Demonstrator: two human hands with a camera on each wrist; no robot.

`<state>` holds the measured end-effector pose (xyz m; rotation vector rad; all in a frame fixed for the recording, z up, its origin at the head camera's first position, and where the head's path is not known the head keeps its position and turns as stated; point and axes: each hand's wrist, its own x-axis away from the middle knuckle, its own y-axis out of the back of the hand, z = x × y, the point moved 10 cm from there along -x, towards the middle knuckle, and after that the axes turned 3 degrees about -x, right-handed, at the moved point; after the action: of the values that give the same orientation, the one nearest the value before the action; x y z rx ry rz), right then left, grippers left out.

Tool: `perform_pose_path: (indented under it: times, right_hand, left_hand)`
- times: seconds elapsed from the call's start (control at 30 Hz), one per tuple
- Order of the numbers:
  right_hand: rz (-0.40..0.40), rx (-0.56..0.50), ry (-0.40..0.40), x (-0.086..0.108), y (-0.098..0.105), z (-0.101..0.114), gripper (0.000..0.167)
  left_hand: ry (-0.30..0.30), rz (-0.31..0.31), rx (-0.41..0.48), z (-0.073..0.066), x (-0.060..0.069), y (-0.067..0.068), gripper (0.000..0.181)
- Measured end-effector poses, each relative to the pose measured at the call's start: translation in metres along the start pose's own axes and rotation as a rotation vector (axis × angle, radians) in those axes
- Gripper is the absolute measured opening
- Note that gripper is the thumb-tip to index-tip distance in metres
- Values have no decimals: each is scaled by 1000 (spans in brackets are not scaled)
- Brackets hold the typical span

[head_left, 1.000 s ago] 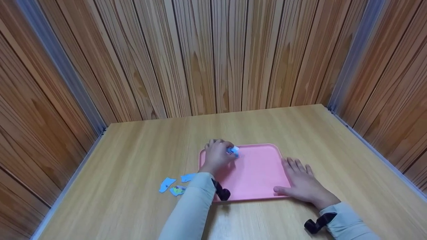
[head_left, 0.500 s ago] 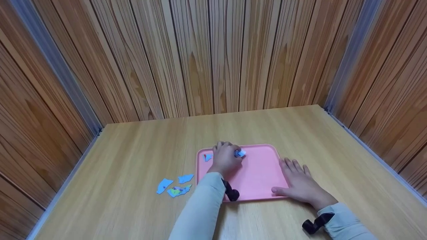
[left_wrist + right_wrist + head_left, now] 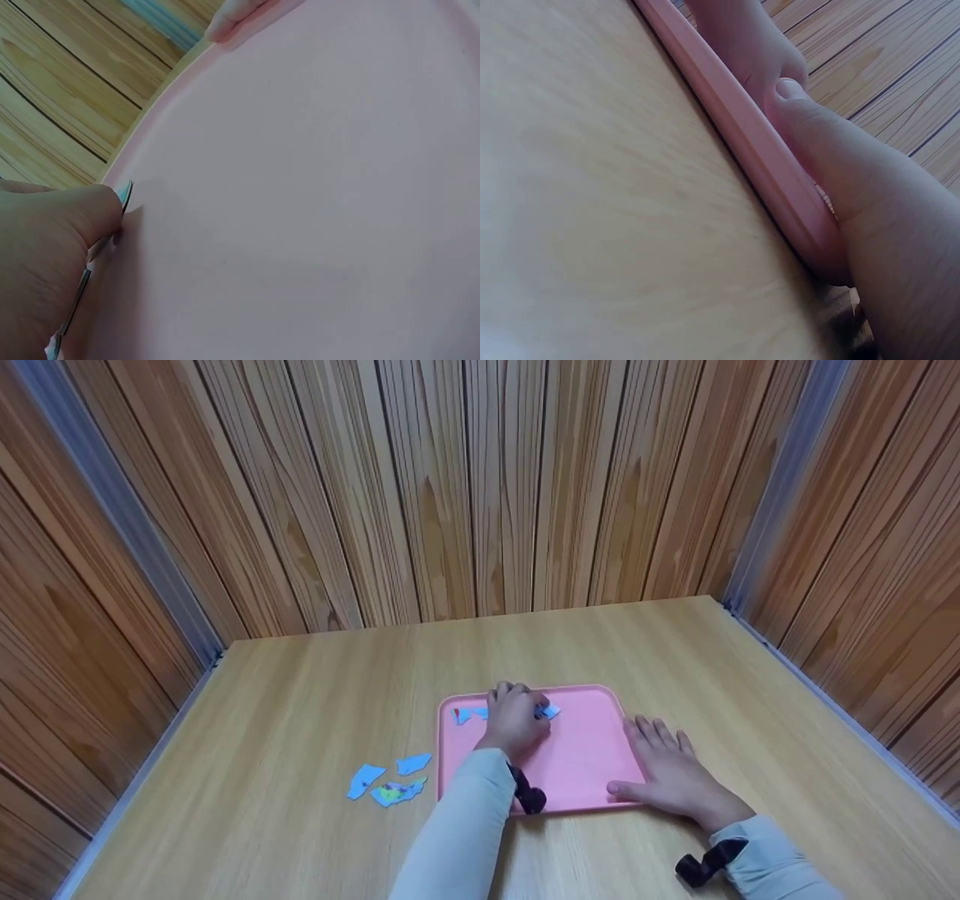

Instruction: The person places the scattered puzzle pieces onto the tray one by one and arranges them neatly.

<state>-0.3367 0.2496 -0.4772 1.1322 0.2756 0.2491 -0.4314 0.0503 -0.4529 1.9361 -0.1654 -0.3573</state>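
My left hand [image 3: 516,724] is over the back of the pink tray [image 3: 589,757], its fingers curled round a blue puzzle piece [image 3: 552,711] that shows past the fingertips. In the left wrist view, thin edges of a puzzle piece [image 3: 126,193] and more stick out beside the thumb; how many it holds is hidden. Two light-blue pieces are visible in the tray left of that hand, one puzzle piece [image 3: 462,716] having a red corner. My right hand [image 3: 679,772] rests with spread fingers on the tray's right edge, its thumb over the front right corner.
Three loose puzzle pieces lie on the wooden table [image 3: 300,825] left of the tray: a plain blue piece [image 3: 413,764], a second blue piece [image 3: 365,781] and a green-and-blue piece [image 3: 397,793]. Wood-panelled walls [image 3: 442,495] stand behind and at both sides.
My left hand has moved right along the back of the tray, and two puzzle pieces now show in the tray to its left. The right hand stays on the tray's edge.
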Motion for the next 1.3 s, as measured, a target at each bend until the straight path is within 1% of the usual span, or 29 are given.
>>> perform_pose_path:
  times: [0.17, 0.3, 0.37, 0.47, 0.57, 0.97, 1.1, 1.3]
  right_hand:
    - [-7, 3, 1, 1, 1, 1, 111]
    - [-41, -4, 28, 2, 4, 4, 109]
    - [-49, -10, 36, 2, 4, 4, 108]
    - [-40, -16, 27, 2, 2, 3, 108]
    - [-31, -19, 21, 2, 1, 2, 109]
    - [-27, -11, 19, 2, 2, 1, 108]
    - [-30, -8, 16, 3, 2, 1, 109]
    - [-33, -1, 18, 2, 2, 0, 110]
  left_hand:
    - [-30, -38, -17, -2, 0, 0, 28]
    - [-24, -52, 5, 0, 0, 1, 26]
    - [-16, -47, 21, 2, 0, 2, 26]
    - [7, -22, 51, 5, 0, 1, 26]
    - [17, -15, 62, 6, 0, 0, 25]
    - [-11, -46, 50, 4, 0, 1, 25]
    - [-24, -48, 51, 3, 0, 1, 25]
    - [-16, -41, 60, 1, 0, 1, 26]
